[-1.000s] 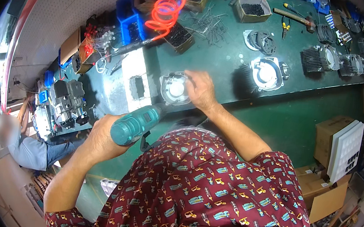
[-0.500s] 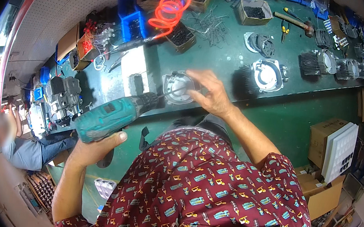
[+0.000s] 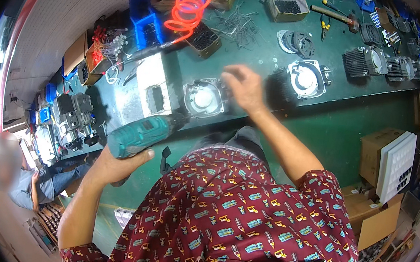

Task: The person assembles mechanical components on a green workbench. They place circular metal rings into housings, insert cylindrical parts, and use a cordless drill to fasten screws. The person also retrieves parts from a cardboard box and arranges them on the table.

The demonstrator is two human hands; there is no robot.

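My left hand (image 3: 120,166) is wrapped round the handle of a teal cordless drill (image 3: 138,135). The drill's dark chuck points toward a round metal engine housing (image 3: 203,98) on the bench's near edge. That housing lies flat with its bright hollow side up. Just right of it, my right hand (image 3: 247,91) hovers, slightly blurred by motion. Its fingers are loosely bent and slightly apart, with nothing visible in them. Left of the housing lies a white block with a rectangular opening (image 3: 150,78). A second finned housing (image 3: 307,80) stands further right.
Several finned housings (image 3: 367,64) line the bench's right side. Behind are a box of black parts (image 3: 288,7), a hammer (image 3: 336,18), yellow-handled pliers (image 3: 324,27) and blue bins (image 3: 148,27). A red coiled hose (image 3: 188,9) hangs over the bench. A person (image 3: 38,182) sits at far left.
My right hand has lifted off the housing and moved right. The drill has shifted slightly right and down, its tip now below the housing's lower left rim.
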